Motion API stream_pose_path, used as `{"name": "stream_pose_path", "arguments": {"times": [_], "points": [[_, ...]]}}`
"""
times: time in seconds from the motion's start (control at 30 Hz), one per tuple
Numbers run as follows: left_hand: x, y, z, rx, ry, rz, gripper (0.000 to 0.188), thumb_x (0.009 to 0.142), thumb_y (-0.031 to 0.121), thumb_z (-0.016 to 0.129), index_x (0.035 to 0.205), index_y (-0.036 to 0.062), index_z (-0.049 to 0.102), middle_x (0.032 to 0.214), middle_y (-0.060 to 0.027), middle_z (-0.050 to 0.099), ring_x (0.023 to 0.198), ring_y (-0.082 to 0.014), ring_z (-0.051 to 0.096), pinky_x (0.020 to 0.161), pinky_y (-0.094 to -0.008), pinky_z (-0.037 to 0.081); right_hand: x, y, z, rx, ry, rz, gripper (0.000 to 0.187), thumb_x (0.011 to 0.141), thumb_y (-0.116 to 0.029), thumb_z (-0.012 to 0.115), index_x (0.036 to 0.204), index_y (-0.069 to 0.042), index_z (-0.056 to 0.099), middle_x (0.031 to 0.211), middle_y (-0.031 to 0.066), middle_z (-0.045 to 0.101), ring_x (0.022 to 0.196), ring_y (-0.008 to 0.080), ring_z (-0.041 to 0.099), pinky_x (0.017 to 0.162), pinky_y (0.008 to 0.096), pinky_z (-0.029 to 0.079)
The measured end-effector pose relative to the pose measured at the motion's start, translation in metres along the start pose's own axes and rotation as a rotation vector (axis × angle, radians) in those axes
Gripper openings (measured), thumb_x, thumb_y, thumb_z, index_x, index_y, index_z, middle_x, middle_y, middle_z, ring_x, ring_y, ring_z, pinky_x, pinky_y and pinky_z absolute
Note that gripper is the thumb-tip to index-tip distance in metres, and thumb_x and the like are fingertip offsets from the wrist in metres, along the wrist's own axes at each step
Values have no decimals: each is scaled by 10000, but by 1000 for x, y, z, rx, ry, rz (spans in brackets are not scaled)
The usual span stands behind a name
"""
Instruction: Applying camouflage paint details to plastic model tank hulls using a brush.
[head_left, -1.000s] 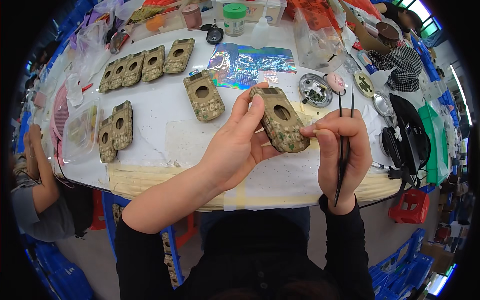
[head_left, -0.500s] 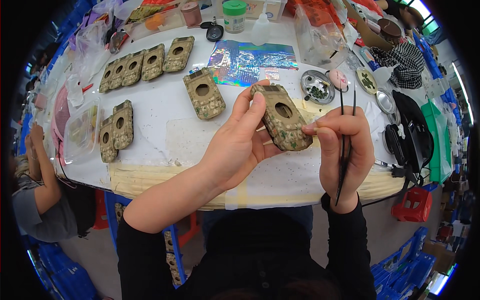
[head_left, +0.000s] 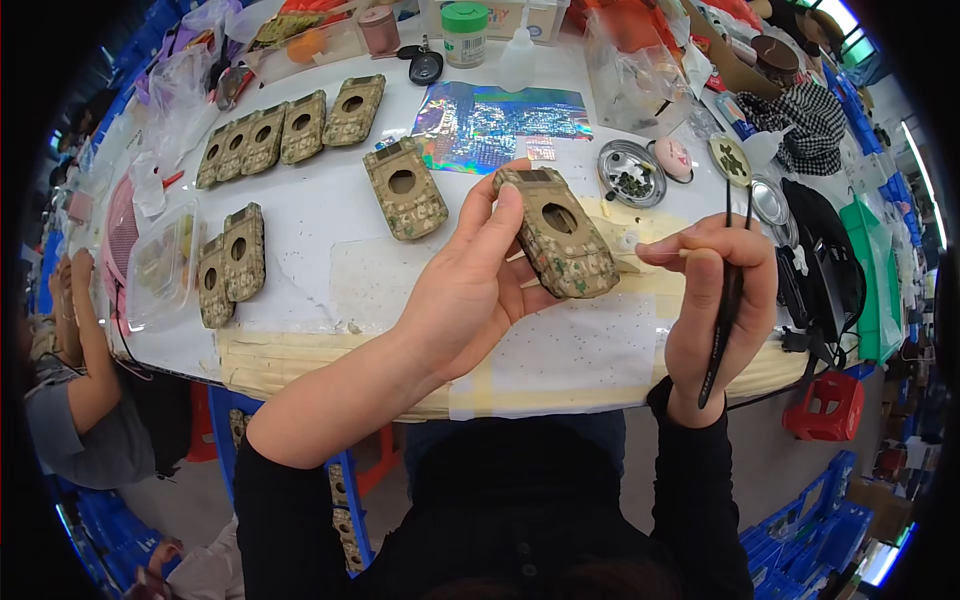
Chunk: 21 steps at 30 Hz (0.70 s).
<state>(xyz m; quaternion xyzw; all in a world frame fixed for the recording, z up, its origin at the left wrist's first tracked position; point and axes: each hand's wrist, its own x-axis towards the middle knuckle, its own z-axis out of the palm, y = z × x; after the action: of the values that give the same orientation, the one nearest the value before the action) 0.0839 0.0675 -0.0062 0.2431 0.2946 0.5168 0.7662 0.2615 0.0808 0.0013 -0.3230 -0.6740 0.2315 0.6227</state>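
My left hand point(head_left: 465, 285) is closed around a camouflage model tank hull point(head_left: 580, 258), thumb on its upper face and fingers beneath. The hull is tilted, its round turret opening facing up. A short gap to the right, my right hand point(head_left: 735, 285) holds black tweezers point(head_left: 721, 340) between its fingers, tips pointing away from me. Its thumb and forefinger also pinch a thin, pale stick-like thing point(head_left: 662, 252) that is too fine to name. Another camouflage hull point(head_left: 418, 208) lies on the table beyond my left hand.
More hulls stand in a row point(head_left: 262, 140) at the far left, with a pair point(head_left: 244, 262) nearer. A round metal dish point(head_left: 655, 190) holds dark green bits. Beyond are holographic film point(head_left: 480, 110), a white squeeze bottle point(head_left: 517, 65) and a green-lidded jar point(head_left: 466, 45). Another person's hands point(head_left: 78, 280) show at left.
My right hand has drawn away to the right from the hull, taking the tweezers and thin stick along. The left hand still holds the hull in nearly the same place.
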Motion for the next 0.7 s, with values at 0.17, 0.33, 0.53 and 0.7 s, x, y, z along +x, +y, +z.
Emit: {"name": "stream_pose_path", "arguments": {"times": [0.17, 0.33, 0.53, 0.7], "points": [[2, 1, -7, -12, 9, 69, 410, 983, 363, 338, 1337, 175, 254, 1216, -59, 438, 1075, -180, 515, 890, -394, 478, 7, 13, -23, -504, -44, -194, 65, 813, -18, 629, 811, -7, 565, 719, 54, 512, 604, 138, 478, 531, 256, 384], [7, -1, -10, -47, 37, 127, 417, 985, 346, 340, 1345, 156, 253, 1207, -62, 440, 1076, -198, 511, 907, -408, 473, 4, 21, -19, -641, -132, -151, 125, 743, -21, 692, 807, -33, 586, 714, 68, 503, 589, 198, 469, 525, 298, 377], [11, 0, -17, -85, 18, 141, 388, 983, 345, 343, 1261, 76, 323, 1200, -101, 459, 1096, -229, 507, 925, -428, 470, 1, 21, -19, -665, -215, -144, 210, 729, -60, 714, 911, -35, 612, 787, 95, 553, 711, 237, 535, 617, 307, 424], [12, 1, -16, -78, 21, 165, 379, 983, 344, 340, 1223, 51, 354, 1178, -113, 476, 1102, -235, 509, 930, -435, 472, -11, 2, -41, -485, -187, -86, 473, 891, -425, 512, 1006, 26, 601, 897, 141, 592, 854, 242, 580, 762, 317, 436]]}}
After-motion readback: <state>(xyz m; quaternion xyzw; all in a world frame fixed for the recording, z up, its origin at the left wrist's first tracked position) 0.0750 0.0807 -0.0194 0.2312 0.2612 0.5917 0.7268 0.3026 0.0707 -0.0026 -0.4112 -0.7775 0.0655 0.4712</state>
